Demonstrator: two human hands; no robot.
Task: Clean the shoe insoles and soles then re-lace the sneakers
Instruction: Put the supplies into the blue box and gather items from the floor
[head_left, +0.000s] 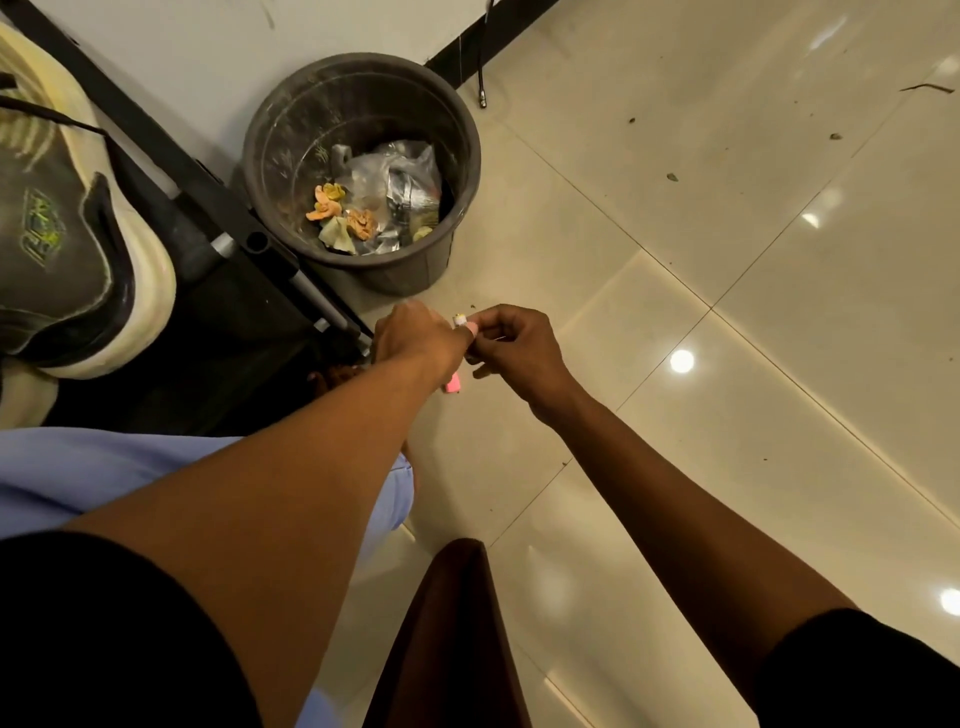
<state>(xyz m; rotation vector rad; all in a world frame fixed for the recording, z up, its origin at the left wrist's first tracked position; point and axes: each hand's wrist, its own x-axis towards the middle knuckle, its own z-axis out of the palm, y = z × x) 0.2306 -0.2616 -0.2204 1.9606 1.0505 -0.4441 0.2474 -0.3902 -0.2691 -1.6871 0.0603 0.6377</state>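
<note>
Sneaker (78, 228) lies sole-up, far left on a dark surface (249, 332), well apart from both hands. Judged light, foam sole springy; grip at midfoot. Left hand (415, 338) and right hand (511, 345) together pinch a small pale scrap (464, 323) above the floor (727, 312). Bin (361, 161) just beyond.
</note>
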